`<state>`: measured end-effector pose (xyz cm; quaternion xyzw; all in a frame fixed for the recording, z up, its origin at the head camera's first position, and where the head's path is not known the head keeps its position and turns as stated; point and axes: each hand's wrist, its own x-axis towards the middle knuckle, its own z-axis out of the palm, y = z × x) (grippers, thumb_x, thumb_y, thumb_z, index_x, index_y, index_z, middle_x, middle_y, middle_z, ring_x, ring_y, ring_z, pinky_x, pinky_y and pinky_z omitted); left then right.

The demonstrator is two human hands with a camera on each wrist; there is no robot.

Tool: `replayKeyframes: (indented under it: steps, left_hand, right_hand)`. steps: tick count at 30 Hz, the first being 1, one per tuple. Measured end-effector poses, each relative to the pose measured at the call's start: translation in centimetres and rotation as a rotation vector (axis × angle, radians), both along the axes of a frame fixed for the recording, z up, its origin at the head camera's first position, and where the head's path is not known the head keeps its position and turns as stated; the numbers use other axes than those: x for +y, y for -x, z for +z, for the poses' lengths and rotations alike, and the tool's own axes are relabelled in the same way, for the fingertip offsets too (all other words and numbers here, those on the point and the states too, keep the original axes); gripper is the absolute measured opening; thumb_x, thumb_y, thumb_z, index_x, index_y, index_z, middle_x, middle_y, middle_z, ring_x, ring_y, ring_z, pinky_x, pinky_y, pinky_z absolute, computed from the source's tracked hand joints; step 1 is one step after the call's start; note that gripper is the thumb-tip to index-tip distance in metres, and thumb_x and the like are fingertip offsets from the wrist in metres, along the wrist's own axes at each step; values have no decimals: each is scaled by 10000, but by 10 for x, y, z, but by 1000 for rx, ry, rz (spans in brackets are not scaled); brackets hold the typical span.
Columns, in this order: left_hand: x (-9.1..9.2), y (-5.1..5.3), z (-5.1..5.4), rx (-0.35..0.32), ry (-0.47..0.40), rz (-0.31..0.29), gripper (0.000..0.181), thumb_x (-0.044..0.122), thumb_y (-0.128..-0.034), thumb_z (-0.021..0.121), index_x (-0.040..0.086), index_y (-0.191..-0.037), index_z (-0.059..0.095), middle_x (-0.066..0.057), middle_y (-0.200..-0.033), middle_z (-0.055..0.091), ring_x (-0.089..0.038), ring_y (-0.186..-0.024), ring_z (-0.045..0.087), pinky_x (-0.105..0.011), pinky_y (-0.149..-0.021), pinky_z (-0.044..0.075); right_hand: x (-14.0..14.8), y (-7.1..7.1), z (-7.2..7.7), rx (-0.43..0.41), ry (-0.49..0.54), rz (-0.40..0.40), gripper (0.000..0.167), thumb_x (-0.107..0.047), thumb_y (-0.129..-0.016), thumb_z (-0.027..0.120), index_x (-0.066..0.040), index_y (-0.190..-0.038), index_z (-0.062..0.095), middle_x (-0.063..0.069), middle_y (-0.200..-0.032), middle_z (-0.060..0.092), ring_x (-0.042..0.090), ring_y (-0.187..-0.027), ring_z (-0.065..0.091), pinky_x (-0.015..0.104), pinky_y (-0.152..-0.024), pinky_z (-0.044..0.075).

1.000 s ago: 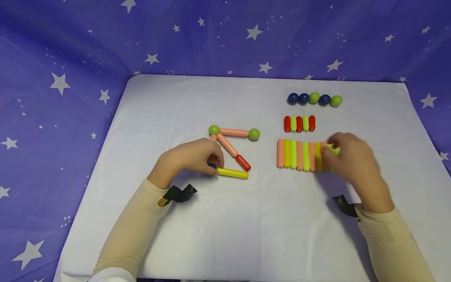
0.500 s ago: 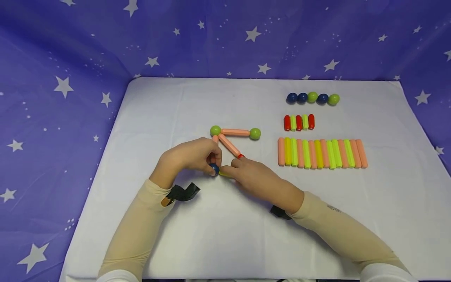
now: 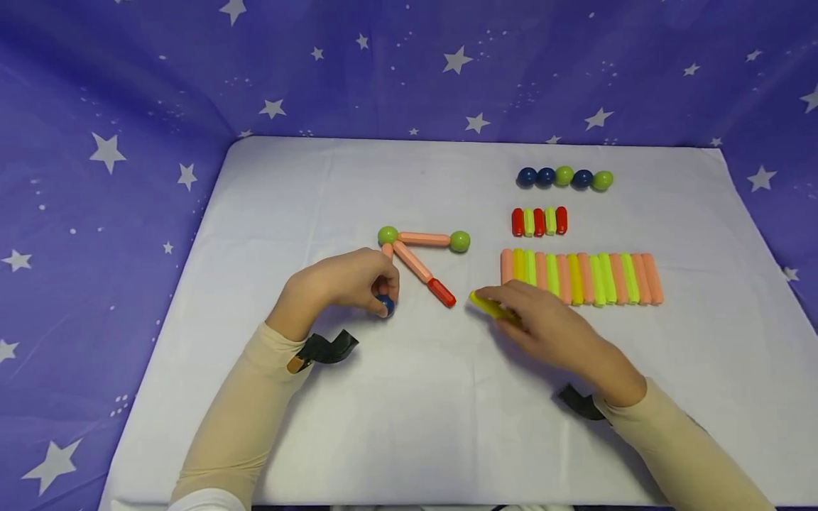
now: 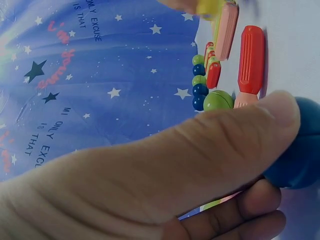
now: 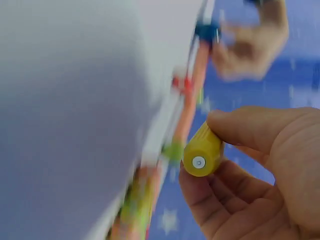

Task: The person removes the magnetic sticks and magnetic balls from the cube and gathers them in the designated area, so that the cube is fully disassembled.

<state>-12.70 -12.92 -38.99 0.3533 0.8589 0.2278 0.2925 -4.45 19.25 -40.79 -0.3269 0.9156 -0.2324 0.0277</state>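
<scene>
In the head view, my left hand (image 3: 345, 284) pinches a dark blue ball (image 3: 386, 305) between thumb and fingers. From that ball a pink rod, mostly behind the hand, runs up to a green ball (image 3: 388, 235). Another pink rod (image 3: 424, 239) joins this to a second green ball (image 3: 460, 241). A diagonal pink rod (image 3: 412, 261) ends in a short red rod (image 3: 442, 292). To the right, my right hand (image 3: 549, 330) holds a yellow rod (image 3: 488, 306) apart from the blue ball. The right wrist view shows a pale round disc in the yellow rod's end (image 5: 202, 152).
Behind the right hand lies a row of pink, yellow and green rods (image 3: 618, 279). Short red and green rods (image 3: 540, 221) lie farther back, then a line of blue and green balls (image 3: 564, 176). Purple star-printed cloth (image 3: 409, 71) surrounds the white table (image 3: 409, 426).
My right hand came from the rod row to the yellow rod beside the blue ball, then drew it away to the right. The left hand stays on the ball.
</scene>
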Motion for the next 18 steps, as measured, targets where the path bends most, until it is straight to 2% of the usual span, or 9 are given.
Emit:
replayKeyframes:
  steps: [2,6,9,12,15,18]
  left_hand:
    - [0,0,1,-1,-3,-2,192,114,-750,853,137,-860,698,10,-816,613,-132,-762,527,-297,-714,461]
    - [-1,-1,0,-6,-10,-3,190,115,-750,853,144,-859,700,8,-815,614,-130,-759,529,-297,-712,463]
    - [-1,-1,-1,-8,-15,0,190,115,-750,853,149,-857,700,10,-814,611,-128,-759,530,-295,-711,465]
    - [0,-2,-1,-4,-18,-3,190,113,-751,852,148,-859,700,14,-813,607,-129,-759,527,-297,-711,464]
    - [0,-2,-1,2,-15,-5,189,112,-753,851,140,-867,702,8,-818,609,-132,-761,528,-297,-710,464]
    - [0,-1,0,6,-14,-13,190,111,-754,850,137,-869,700,5,-820,610,-131,-759,526,-298,-708,463]
  right_hand:
    - [25,3,4,30,17,-101,481,-37,-843,730,-123,-1295,589,-33,-956,589,117,-776,511,290,-650,477]
    - [74,12,10,79,22,-364,474,-22,-847,715,-83,-1299,587,80,-955,626,195,-767,562,349,-641,472]
    - [110,19,13,60,6,-586,462,-73,-880,674,-63,-1328,563,191,-1073,634,309,-834,604,416,-677,467]
    - [144,26,12,3,-39,-760,471,-146,-907,625,-33,-1354,529,253,-1123,604,396,-909,602,473,-677,472]
    - [171,31,8,-83,-100,-867,507,-216,-928,599,-2,-1375,491,284,-1171,571,449,-983,572,530,-698,476]
    - [187,32,4,-171,-148,-917,542,-279,-937,587,29,-1368,470,308,-1190,544,485,-1021,536,565,-714,467]
